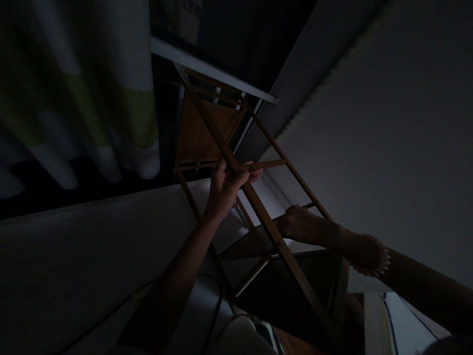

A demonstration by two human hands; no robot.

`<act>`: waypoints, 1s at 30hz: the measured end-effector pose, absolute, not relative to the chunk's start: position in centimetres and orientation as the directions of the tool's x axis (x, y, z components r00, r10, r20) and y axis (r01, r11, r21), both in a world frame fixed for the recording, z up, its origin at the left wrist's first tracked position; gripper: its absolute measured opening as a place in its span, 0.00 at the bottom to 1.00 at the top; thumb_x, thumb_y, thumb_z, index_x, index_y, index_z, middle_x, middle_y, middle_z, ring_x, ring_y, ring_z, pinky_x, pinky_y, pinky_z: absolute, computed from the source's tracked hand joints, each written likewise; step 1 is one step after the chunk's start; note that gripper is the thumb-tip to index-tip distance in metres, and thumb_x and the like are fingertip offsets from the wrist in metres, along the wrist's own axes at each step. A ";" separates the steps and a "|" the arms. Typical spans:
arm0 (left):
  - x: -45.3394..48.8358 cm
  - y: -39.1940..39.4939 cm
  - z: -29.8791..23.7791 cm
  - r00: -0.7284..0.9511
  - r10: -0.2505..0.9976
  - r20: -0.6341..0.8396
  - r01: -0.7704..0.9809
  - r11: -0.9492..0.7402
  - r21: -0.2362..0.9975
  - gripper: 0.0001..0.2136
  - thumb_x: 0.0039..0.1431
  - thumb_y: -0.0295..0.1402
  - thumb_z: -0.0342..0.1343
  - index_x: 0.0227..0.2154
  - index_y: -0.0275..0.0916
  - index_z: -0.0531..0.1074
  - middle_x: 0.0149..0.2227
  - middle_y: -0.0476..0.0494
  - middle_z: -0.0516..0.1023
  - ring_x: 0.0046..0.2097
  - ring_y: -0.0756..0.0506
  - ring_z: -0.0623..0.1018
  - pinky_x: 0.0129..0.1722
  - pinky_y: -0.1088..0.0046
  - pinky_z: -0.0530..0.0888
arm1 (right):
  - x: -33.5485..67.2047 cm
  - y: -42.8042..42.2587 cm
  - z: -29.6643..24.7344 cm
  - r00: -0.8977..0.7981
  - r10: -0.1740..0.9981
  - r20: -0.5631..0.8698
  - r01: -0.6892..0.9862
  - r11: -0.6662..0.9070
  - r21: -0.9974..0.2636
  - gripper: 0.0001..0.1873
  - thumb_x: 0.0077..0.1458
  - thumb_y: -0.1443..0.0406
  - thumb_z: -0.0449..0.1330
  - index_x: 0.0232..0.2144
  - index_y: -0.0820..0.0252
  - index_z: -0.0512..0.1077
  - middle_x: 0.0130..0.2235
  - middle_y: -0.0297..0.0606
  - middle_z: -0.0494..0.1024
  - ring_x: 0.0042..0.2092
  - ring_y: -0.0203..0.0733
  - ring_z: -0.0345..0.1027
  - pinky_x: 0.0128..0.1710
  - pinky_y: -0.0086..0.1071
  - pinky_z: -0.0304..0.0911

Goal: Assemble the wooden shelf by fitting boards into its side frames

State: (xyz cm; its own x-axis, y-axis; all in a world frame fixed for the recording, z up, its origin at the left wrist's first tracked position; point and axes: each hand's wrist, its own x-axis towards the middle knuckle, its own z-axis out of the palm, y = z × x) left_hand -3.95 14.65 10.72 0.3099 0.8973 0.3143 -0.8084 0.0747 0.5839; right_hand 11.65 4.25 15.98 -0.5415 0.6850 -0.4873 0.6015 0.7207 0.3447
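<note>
A tall, slim wooden shelf rack (260,204) stands slanted across the view. My left hand (227,185) is wrapped round one of its long posts, where a thin crossbar (271,164) meets it, with the thumb over the front. Lower down, inside the rack, my right hand (299,224) is closed at the edge of a shelf board (251,245); its fingertips are hidden. A beaded bracelet (373,255) circles the right wrist. A brown panel (209,128) shows at the rack's far end.
A white and green curtain (136,108) hangs at the left, by a dark window. A pale rail (218,69) crosses behind the rack. Plain wall (399,138) rises close on the right. A dark cable (107,313) runs at the lower left. The room is dim.
</note>
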 end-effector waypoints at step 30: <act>-3.8 14.4 10.4 0.280 0.903 0.325 -0.825 0.054 0.562 0.15 0.44 0.24 0.55 0.37 0.37 0.60 0.32 0.44 0.75 0.35 0.45 0.77 0.40 0.67 0.73 | 11.6 4.1 16.0 -0.548 0.690 -0.473 0.597 0.718 0.357 0.11 0.54 0.72 0.52 0.21 0.63 0.68 0.23 0.36 0.74 0.23 0.34 0.65 0.22 0.30 0.42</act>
